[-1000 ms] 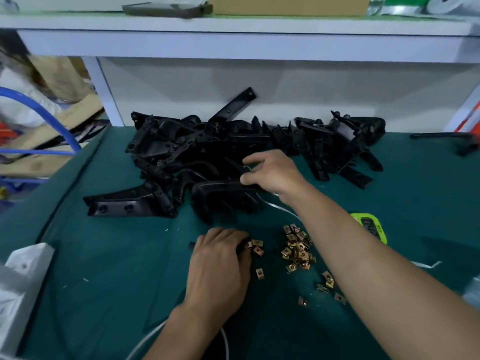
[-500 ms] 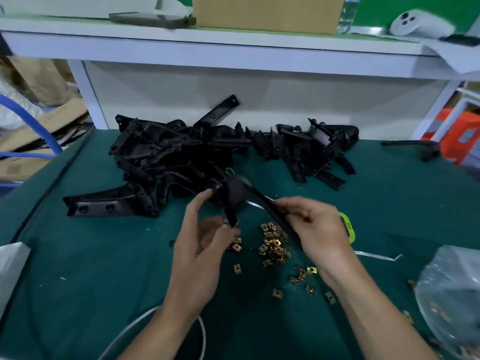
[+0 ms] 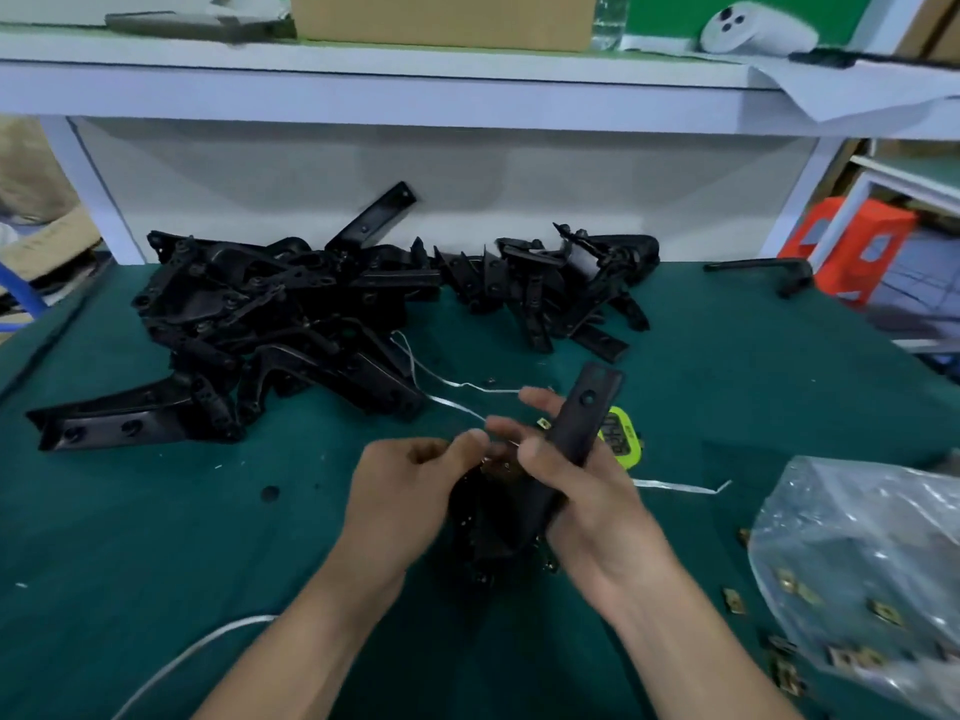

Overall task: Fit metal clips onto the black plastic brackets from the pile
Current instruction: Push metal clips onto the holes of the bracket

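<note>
Across the green felt bench top [image 3: 156, 537], items as I read them from my remote station:

1. Pile of brackets [image 3: 291, 324], far left to centre: black moulded plastic, matt, long angled arms with round screw holes, heaped and interlocked. One arm sticks up towards the shelf.
2. Second, smaller cluster of brackets [image 3: 561, 283] to the right of the pile, touching it.
3. Held bracket [image 3: 582, 423], lifted off the bench between both hands at centre, its flat rounded end pointing up and away. It blocks my view of the bench beneath it.
4. Right hand [image 3: 587, 506]: fingers and thumb wrapped round the bracket's arm, firm grasp.
5. Left hand [image 3: 410, 491]: fingers curled in, thumb and forefinger brought together at the bracket's near end. Motion blur hides whether a clip lies between them; I cannot tell.
6. Metal clips [image 3: 732, 601]: small, square, brass-coloured, scattered at lower right just beside the bag.
7. Plastic bag [image 3: 857, 553], clear and crinkled, glossy, far right, with more such clips showing through it.
8. Timer [image 3: 621, 439], yellow-green casing, partly covered by the held bracket.
9. White strapping strips [image 3: 675, 485], thin and flat, running from the pile past the hands.
10. White cable [image 3: 197, 652], curving by the left forearm.
11. Black handled tool [image 3: 763, 267], lying far right.
12. White shelf [image 3: 363, 90] above the bench, carrying a cardboard box [image 3: 441, 18] and a white headset [image 3: 748, 28].
13. Orange box [image 3: 847, 246], beyond the bench's right edge.
</note>
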Available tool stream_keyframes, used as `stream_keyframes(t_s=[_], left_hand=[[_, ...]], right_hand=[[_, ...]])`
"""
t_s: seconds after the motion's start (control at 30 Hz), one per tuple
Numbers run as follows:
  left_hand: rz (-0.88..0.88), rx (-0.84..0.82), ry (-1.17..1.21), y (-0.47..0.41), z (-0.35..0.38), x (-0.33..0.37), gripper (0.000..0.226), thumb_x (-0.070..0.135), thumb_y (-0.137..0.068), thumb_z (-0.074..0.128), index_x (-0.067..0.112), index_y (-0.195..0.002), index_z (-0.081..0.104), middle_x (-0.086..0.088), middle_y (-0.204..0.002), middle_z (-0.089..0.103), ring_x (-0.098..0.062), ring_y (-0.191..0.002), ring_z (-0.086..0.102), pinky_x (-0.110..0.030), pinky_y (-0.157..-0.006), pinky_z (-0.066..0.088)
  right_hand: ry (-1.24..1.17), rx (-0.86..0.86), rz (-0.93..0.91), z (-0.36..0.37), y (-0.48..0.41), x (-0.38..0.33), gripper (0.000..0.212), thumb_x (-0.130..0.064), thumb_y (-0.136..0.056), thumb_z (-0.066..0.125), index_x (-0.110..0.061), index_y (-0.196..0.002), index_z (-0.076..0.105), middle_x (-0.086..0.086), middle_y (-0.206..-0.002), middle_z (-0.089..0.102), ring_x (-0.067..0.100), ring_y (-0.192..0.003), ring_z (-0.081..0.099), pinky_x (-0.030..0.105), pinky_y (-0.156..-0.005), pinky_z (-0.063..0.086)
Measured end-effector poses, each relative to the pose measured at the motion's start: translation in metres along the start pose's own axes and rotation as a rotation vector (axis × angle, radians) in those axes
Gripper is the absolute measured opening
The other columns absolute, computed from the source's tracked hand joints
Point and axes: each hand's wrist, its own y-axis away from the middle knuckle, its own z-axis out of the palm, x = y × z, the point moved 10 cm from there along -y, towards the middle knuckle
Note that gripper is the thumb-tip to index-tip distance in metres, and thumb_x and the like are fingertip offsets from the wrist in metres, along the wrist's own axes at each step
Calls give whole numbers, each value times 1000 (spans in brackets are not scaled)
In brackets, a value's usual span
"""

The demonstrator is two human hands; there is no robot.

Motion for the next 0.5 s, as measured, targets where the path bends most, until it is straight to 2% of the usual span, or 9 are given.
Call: stream_keyframes(t_s=[0.07, 0.1, 0.13, 0.2, 0.27, 0.37, 0.43, 0.5], left_hand=[[88, -3, 33, 5, 10, 1, 40, 44, -92, 68, 18, -62, 72, 7, -48, 53, -5, -45, 43, -16, -46, 35], [147, -1, 25, 8, 9, 3, 41, 43, -94, 66, 18, -61, 69, 8, -47, 53, -5, -45, 43, -14, -46, 34], [210, 10, -4, 10, 6, 7, 34, 42, -94, 66, 23, -65, 70, 10, -50, 58, -3, -46, 47, -12, -47, 37], [291, 57, -166, 14, -4, 11, 9, 38, -89, 72, 44, -84, 76, 16, -62, 67, 1, -53, 56, -7, -53, 40], [350, 59, -373, 19, -4, 14, 22, 34, -82, 77, 55, -89, 73, 24, -76, 68, 3, -69, 63, -4, -63, 41], [479, -90, -552, 28, 22, 21, 17, 39, -80, 77, 45, -96, 76, 30, -90, 65, 1, -93, 59, -6, -82, 38], [530, -155, -671, 33, 39, 20, 23, 44, -82, 72, 37, -103, 78, 27, -92, 61, -1, -96, 52, -15, -89, 39], [542, -173, -701, 33, 46, 19, 18, 42, -85, 74, 35, -101, 80, 22, -94, 59, -3, -95, 49, -21, -90, 41]], right_hand=[[-160, 93, 33, -5, -3, 3, 23, -16, -75, 79, -10, -97, 74, 20, -100, 72, 28, -82, 72, 38, -77, 60], [-198, 150, 50, -11, -4, 4, 9, -15, -78, 73, -10, -86, 74, 17, -87, 71, 24, -69, 68, 35, -69, 59], [-228, 205, 41, -19, -6, 1, 6, -15, -83, 70, -11, -79, 73, 13, -76, 66, 20, -57, 59, 33, -63, 57], [-240, 305, -13, -42, -7, -8, 22, -17, -94, 65, -11, -74, 71, 7, -64, 56, 16, -48, 43, 28, -56, 53], [-234, 376, -72, -61, -6, -21, 30, -23, -96, 63, -10, -70, 69, 6, -59, 52, 17, -48, 37, 27, -52, 50], [-280, 391, -98, -75, -8, -28, 33, -26, -95, 61, -10, -66, 63, 7, -52, 46, 22, -55, 33, 30, -57, 48], [-286, 386, -83, -78, -9, -25, 35, -26, -96, 59, -9, -65, 61, 6, -51, 46, 22, -56, 32, 30, -59, 47], [-289, 379, -74, -78, -9, -21, 36, -25, -96, 59, -9, -64, 62, 6, -52, 48, 21, -54, 32, 28, -57, 48]])
